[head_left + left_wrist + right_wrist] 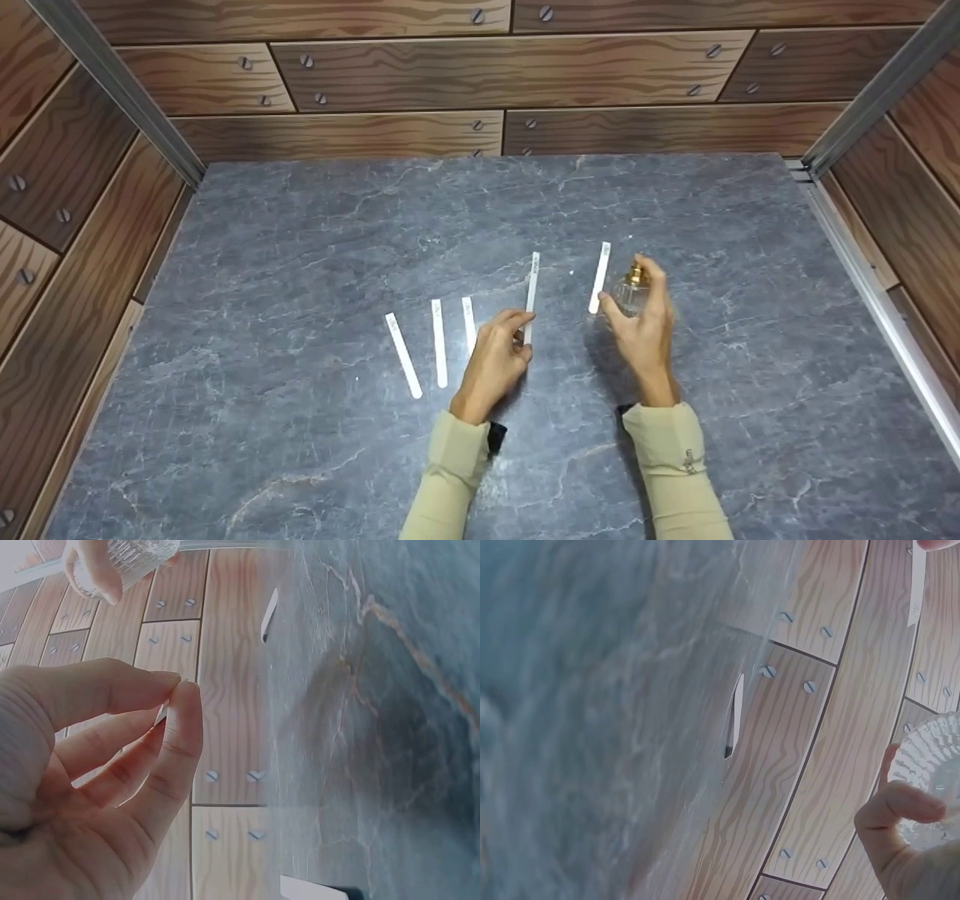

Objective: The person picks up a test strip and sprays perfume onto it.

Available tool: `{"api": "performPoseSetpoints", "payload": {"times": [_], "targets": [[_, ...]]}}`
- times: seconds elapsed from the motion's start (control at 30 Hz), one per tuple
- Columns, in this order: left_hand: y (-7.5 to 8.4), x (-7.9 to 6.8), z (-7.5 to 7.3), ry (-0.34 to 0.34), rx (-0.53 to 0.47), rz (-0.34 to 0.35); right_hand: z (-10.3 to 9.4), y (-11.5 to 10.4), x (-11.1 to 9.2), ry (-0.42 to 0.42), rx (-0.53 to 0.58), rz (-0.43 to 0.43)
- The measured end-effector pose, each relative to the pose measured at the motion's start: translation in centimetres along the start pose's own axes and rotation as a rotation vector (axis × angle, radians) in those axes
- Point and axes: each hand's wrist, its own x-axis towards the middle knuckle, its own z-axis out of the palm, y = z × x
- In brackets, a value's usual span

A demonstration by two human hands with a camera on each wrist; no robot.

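Note:
Between thumb and fingers my left hand (495,358) pinches a white perfume test strip (533,281), its marked end pointing away from me. In the left wrist view the pinched fingertips hide most of that strip. My right hand (646,337) grips a clear glass perfume bottle (630,295), index finger on its gold spray top (637,274). The right wrist view shows the bottle's ribbed glass base (936,772) and the held strip (916,589) raised above the table. Another test strip (600,279) lies just left of the bottle.
Left of my left hand several more white strips lie on the grey marbled table (300,247), among them a leftmost strip (403,356), a middle strip (439,343) and one strip (469,322) partly behind the hand. Wood-patterned walls (510,71) enclose the table's back and sides.

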Motion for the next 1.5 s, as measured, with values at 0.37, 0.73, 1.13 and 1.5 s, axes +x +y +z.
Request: {"api": "performPoseSetpoints", "payload": {"times": [0.37, 0.73, 1.13, 1.5], "targets": [[-0.1, 0.2, -0.3, -0.002, -0.020, -0.017, -0.2, -0.3, 0.3, 0.007, -0.005, -0.009], [-0.6, 0.1, -0.6, 0.012, -0.010, -0.033, -1.4, -0.1, 0.2, 0.031, -0.005, 0.043], [-1.7, -0.3, -0.6, 0.025, -0.005, -0.029, -1.4, 0.1, 0.0, 0.051, -0.001, 0.068], [-1.2, 1.7, -1.0, -0.060, -0.052, -0.039, -1.7, 0.0, 0.1, 0.041, 0.040, 0.114]]}}
